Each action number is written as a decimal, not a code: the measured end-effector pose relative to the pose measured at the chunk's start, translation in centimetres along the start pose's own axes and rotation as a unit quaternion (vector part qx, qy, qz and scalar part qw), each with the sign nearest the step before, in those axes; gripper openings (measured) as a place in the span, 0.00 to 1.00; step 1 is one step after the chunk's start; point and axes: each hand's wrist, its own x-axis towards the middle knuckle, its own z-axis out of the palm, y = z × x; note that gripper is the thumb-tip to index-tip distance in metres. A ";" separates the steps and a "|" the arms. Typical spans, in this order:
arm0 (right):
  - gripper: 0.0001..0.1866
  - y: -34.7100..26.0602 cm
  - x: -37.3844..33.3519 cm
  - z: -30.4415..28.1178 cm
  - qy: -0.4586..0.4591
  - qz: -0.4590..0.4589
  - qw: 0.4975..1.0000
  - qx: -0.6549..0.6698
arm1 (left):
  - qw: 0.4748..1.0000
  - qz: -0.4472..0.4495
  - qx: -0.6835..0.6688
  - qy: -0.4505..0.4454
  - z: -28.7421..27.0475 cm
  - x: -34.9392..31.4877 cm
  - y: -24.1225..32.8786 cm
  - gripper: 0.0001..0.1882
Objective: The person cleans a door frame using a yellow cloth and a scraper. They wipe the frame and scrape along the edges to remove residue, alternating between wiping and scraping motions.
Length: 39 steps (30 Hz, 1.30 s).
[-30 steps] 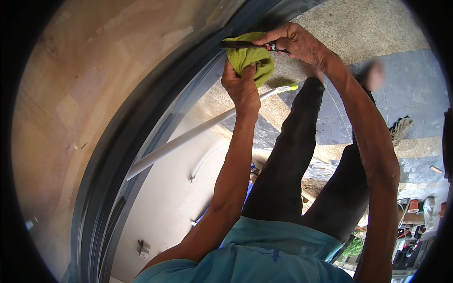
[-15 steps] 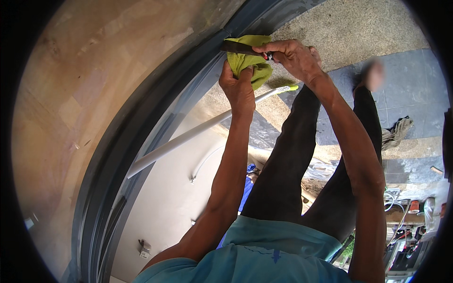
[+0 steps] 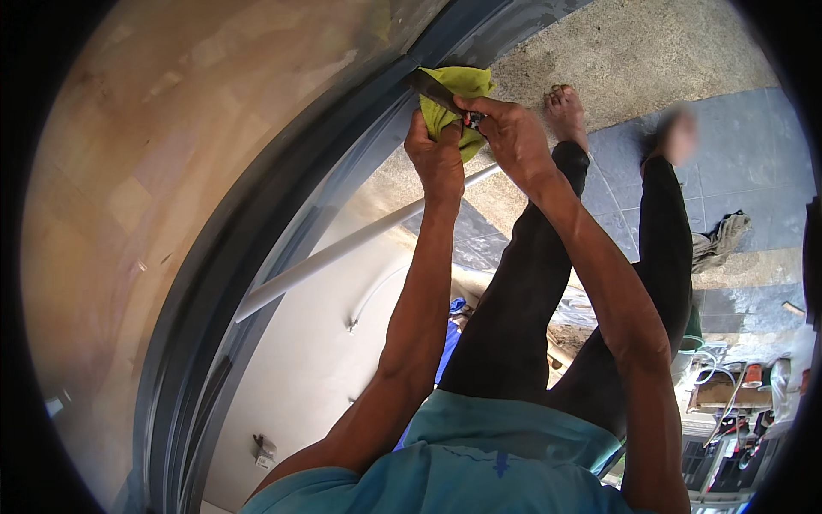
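My left hand [image 3: 437,163] is closed on a yellow-green cloth [image 3: 467,81], bunched up by the corner of a dark grey frame [image 3: 282,163]. My right hand [image 3: 516,137] grips the short handle of a dark flat-bladed tool [image 3: 435,90]. Whether it is a knife or a scraper I cannot tell. Its blade lies slantwise over the cloth, with the tip pointing at the frame corner. The thumb of my right hand presses near the base of the blade. Part of the cloth is hidden behind both hands.
A large smeared pane [image 3: 128,214] fills the left side inside the frame. Below my left wrist a white pole [image 3: 342,248] leans across the frame edge. On the tiled floor at right lies a crumpled grey rag [image 3: 723,240]. An orange-red container [image 3: 753,374] stands among clutter.
My right hand has shifted left and nearer, turning the tool so its blade slants more. The pole's far end is now hidden, and one of my feet has come into view.
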 end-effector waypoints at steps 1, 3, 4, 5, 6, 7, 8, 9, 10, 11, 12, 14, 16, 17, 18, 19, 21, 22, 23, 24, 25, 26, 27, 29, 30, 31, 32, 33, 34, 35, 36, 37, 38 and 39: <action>0.18 -0.8 -0.2 -0.1 -0.001 0.017 1.000 -0.027 | 1.000 0.003 -0.002 0.000 -0.1 0.0 0.0 0.18; 0.19 0.2 -0.4 0.8 0.035 0.003 0.999 0.016 | 1.000 0.018 0.009 -0.004 0.1 0.2 0.1 0.18; 0.20 0.9 -0.5 1.3 0.053 -0.003 0.998 0.037 | 1.000 0.025 0.015 -0.007 0.3 0.4 0.0 0.18; 0.20 1.7 -0.5 1.8 0.054 0.002 0.996 0.067 | 1.000 0.031 0.005 -0.002 0.5 0.4 -0.1 0.18; 0.21 2.0 -0.4 2.2 0.052 0.007 0.994 0.097 | 0.999 0.038 -0.005 0.006 0.6 0.4 -0.1 0.18; 0.21 2.3 -0.4 2.3 0.050 0.012 0.990 0.128 | 0.999 0.045 -0.015 0.014 0.8 0.3 -0.2 0.18; 0.22 2.8 -0.3 2.2 0.039 0.008 0.990 0.133 | 0.999 0.047 -0.019 0.019 0.9 0.2 -0.3 0.18; 0.23 2.9 -0.2 1.8 0.028 0.005 0.990 0.139 | 0.998 0.049 -0.023 0.024 1.0 0.1 -0.2 0.18; 0.23 3.0 -0.1 1.6 0.017 0.002 0.989 0.145 | 0.998 0.051 -0.026 0.029 1.1 0.1 -0.2 0.18; 0.23 3.3 0.1 1.5 0.012 -0.005 0.988 0.157 | 0.998 0.048 -0.020 0.026 1.1 0.2 -0.1 0.18; 0.23 3.7 0.3 1.3 0.008 -0.011 0.985 0.169 | 0.999 0.043 -0.014 0.021 1.1 0.2 -0.2 0.18; 0.22 4.3 0.4 1.9 0.032 -0.050 0.977 0.207 | 0.999 0.031 -0.012 0.016 1.1 0.3 -0.3 0.18; 0.22 3.6 0.0 2.0 -0.017 0.055 0.948 0.314 | 0.999 0.021 -0.019 0.022 1.0 0.4 -0.2 0.18; 0.22 3.2 -0.4 2.1 -0.041 0.107 0.924 0.364 | 0.999 0.018 -0.014 0.028 1.0 0.3 -0.2 0.18; 0.23 2.2 -0.8 2.5 -0.018 0.113 0.922 0.371 | 0.999 0.015 -0.009 0.033 1.0 0.1 0.1 0.18; 0.23 1.9 -1.1 2.9 -0.011 0.124 0.911 0.394 | 0.999 0.013 -0.004 0.039 1.0 0.1 0.4 0.18; 0.23 1.6 -1.4 3.6 0.002 0.144 0.887 0.438 | 0.997 0.045 0.060 0.037 0.2 0.7 -0.2 0.17; 0.23 1.5 -1.5 4.1 0.005 0.166 0.873 0.458 | 0.993 0.061 0.092 0.037 -0.4 1.0 -0.5 0.17; 0.23 1.4 -1.6 4.5 0.008 0.171 0.858 0.484 | 0.995 0.052 0.083 0.033 -0.8 1.1 -0.8 0.17; 0.23 1.3 -1.7 4.7 0.014 0.177 0.843 0.509 | 0.996 0.042 0.074 0.027 -0.9 1.3 -0.6 0.16; 0.23 1.1 -1.8 4.9 0.019 0.182 0.826 0.533 | 0.997 0.033 0.065 0.021 -0.9 1.4 -0.4 0.16; 0.21 1.0 -1.9 5.1 0.023 0.204 0.811 0.549 | 0.997 -0.020 0.066 0.021 -1.1 1.3 -0.2 0.18; 0.21 0.6 -2.0 5.4 0.026 0.200 0.798 0.567 | 0.999 -0.011 0.042 0.015 -1.4 1.4 -0.1 0.19; 0.20 -0.2 -2.3 5.7 0.032 0.193 0.773 0.603 | 1.000 0.007 -0.008 0.002 -1.9 1.5 -0.1 0.20; 0.18 -0.9 -2.1 5.4 0.037 0.217 0.769 0.600 | 1.000 0.004 -0.009 -0.004 -2.1 1.6 0.3 0.21; 0.17 -1.3 -2.0 5.5 0.036 0.234 0.760 0.605 | 1.000 0.001 -0.011 -0.011 -2.3 1.6 0.6 0.21; 0.17 -1.5 -2.0 5.6 0.035 0.250 0.751 0.610 | 1.000 -0.002 -0.013 -0.018 -2.4 1.6 0.9 0.21; 0.16 -1.8 -1.9 5.6 0.033 0.267 0.742 0.614 | 0.999 -0.017 -0.032 -0.021 -2.5 1.6 1.2 0.21; 0.15 -2.0 -1.9 5.4 0.025 0.269 0.747 0.607 | 0.998 -0.031 -0.052 -0.024 -2.5 1.5 1.5 0.20; 0.14 -2.1 -1.9 5.1 0.018 0.270 0.752 0.601 | 0.996 -0.046 -0.072 -0.028 -2.5 1.4 1.8 0.20; 0.12 -2.3 -1.9 4.9 0.011 0.271 0.757 0.594 | 0.995 -0.052 -0.077 -0.041 -2.8 1.3 1.7 0.19; 0.12 -2.4 -1.8 4.7 0.008 0.279 0.755 0.594 | 0.993 -0.057 -0.082 -0.054 -3.0 1.3 1.7 0.19; 0.12 -2.6 -1.7 4.5 0.005 0.287 0.752 0.594 | 0.992 -0.063 -0.088 -0.067 -3.1 1.2 1.6 0.18; 0.12 -2.8 -1.7 4.3 0.003 0.296 0.748 0.594 | 0.992 -0.063 -0.094 -0.061 -3.0 1.1 1.6 0.18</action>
